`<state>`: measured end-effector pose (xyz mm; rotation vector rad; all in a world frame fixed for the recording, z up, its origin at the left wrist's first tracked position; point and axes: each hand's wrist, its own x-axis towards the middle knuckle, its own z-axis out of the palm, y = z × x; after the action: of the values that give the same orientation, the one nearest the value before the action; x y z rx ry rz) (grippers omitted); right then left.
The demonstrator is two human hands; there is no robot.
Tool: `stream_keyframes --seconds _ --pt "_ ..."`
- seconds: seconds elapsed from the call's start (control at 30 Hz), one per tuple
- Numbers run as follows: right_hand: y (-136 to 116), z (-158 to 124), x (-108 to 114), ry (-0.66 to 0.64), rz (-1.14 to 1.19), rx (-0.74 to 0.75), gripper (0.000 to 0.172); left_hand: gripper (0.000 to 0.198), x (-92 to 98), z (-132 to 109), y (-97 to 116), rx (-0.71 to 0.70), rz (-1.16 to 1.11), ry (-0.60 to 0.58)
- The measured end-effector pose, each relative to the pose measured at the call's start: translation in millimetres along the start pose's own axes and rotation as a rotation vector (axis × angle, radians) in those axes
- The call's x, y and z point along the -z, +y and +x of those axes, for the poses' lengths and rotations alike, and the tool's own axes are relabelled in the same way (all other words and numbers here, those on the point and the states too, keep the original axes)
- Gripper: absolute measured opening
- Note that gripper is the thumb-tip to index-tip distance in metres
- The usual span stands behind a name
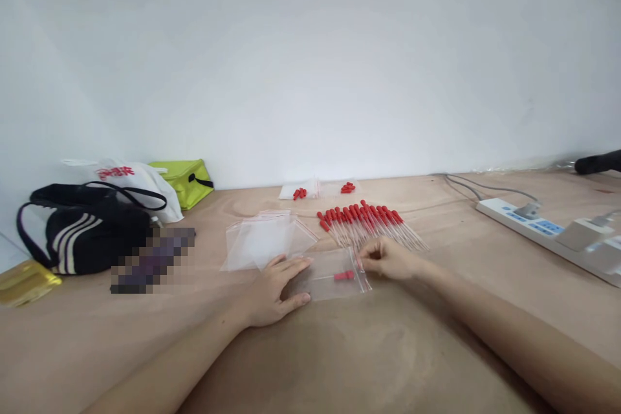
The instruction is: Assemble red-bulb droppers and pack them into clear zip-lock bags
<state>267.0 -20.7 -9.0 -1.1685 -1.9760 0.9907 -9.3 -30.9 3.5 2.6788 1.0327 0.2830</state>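
A clear zip bag [330, 290] lies flat on the table with one red-bulbed dropper [343, 275] inside, its thin tube pointing left. My left hand [276, 291] rests on the bag's left end, thumb and fingers spread. At the opposite end, my right hand [381, 257] pinches the far corner of the bag's zip edge. Just beyond the hands is a row of several red-bulbed droppers [363, 217], tubes toward me. Overlapping flat zip bags [264, 236] lie behind my left hand.
By the wall are bags with red bulbs [348, 187]. A power strip [528, 223] with plugs and cables lies right. On the left stand a black bag [92, 233], a white plastic bag [162, 191], a lime-green bag [187, 181] and a yellow packet [29, 281].
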Motion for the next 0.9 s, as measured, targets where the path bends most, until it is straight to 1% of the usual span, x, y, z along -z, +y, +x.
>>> stream_keyframes --seconds 0.03,0.1,0.17,0.27,0.4,0.53,0.67,0.73,0.77,0.83,0.9 --pt "0.8 6.0 8.9 0.056 -0.03 -0.042 0.022 0.051 0.1 0.0 -0.3 -0.005 -0.005 0.003" --pt "2.7 21.2 23.3 0.333 -0.169 -0.127 0.018 0.044 0.6 -0.1 -0.6 -0.016 -0.017 0.006" --pt "3.6 38.2 28.5 0.488 -0.361 -0.229 0.016 0.038 0.8 -0.4 -1.0 -0.024 -0.026 0.007" --pt "1.8 61.2 19.0 0.551 -0.465 -0.279 0.014 0.035 -0.2 -0.8 -2.3 -0.033 -0.036 0.016" --pt "-4.2 82.3 -1.2 0.578 -0.631 -0.365 0.024 0.037 -1.3 -0.5 -2.7 -0.046 -0.052 0.036" --pt "-6.9 94.2 -8.9 0.583 -0.654 -0.44 0.02 0.035 -0.3 0.3 -0.1 -0.038 -0.053 0.046" --pt "-9.8 96.7 -9.6 0.608 -0.658 -0.471 0.021 0.027 0.2 -0.1 1.7 -0.035 -0.056 0.05" --pt "-12.3 93.2 -7.1 0.649 -0.621 -0.435 0.021 0.024 0.0 -0.8 1.6 -0.021 -0.047 0.048" --pt "-13.1 89.9 -4.9 0.679 -0.571 -0.385 0.021 0.024 -0.2 -1.0 1.5 -0.013 -0.042 0.048" --pt "-13.0 79.3 1.1 0.754 -0.397 -0.225 0.02 0.024 -0.4 -1.3 1.3 0.0 -0.039 0.043" --pt "-9.9 63.1 7.8 0.833 -0.164 -0.044 0.021 0.025 -0.7 -1.3 1.1 0.005 -0.037 0.039"
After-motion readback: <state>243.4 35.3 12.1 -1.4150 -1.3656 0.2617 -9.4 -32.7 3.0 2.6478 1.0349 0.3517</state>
